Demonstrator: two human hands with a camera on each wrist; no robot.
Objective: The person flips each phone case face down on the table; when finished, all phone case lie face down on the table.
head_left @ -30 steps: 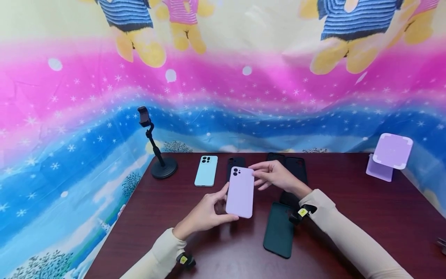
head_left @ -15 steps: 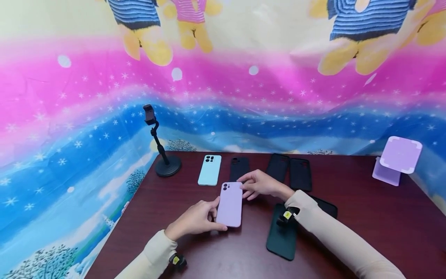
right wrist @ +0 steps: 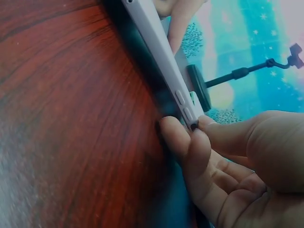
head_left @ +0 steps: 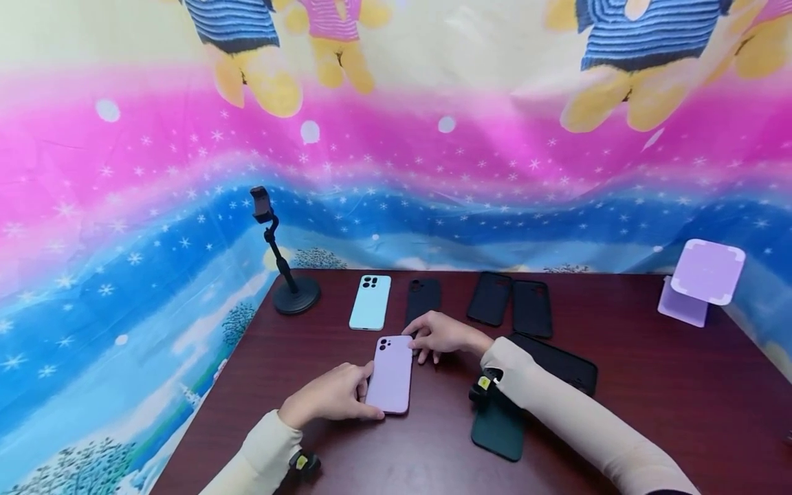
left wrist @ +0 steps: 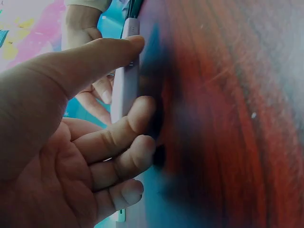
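1. While your left hand point(head_left: 334, 393) and right hand point(head_left: 445, 333) both grip the purple phone case point(head_left: 390, 377), it is between them over the near middle of the desk point(head_left: 353, 467), back upward, camera end point(head_left: 385, 344) away from you.
2. Your left fingers hold the near left corner, thumb against the short edge; your right fingers pinch the far right corner, close to the side buttons point(right wrist: 184, 105).
3. Expect something light, probably bendy at the rim if it holds no phone, and stiffer and heavier if it does.
4. Its plain back looks smooth and might slide, so the edges should serve you best; take them clear of the buttons. A bare case would likely survive knocks.
5. The underside faces down, so you can't tell what is inside, nor whether any part touches the desk.
6. Your right hand covers the near end of the dark case point(head_left: 423, 301) behind it, and your right sleeve point(head_left: 575, 409) hides parts of the green case point(head_left: 498, 434) and the slanted black case point(head_left: 563, 364). Desk detail blurs in the left wrist view.
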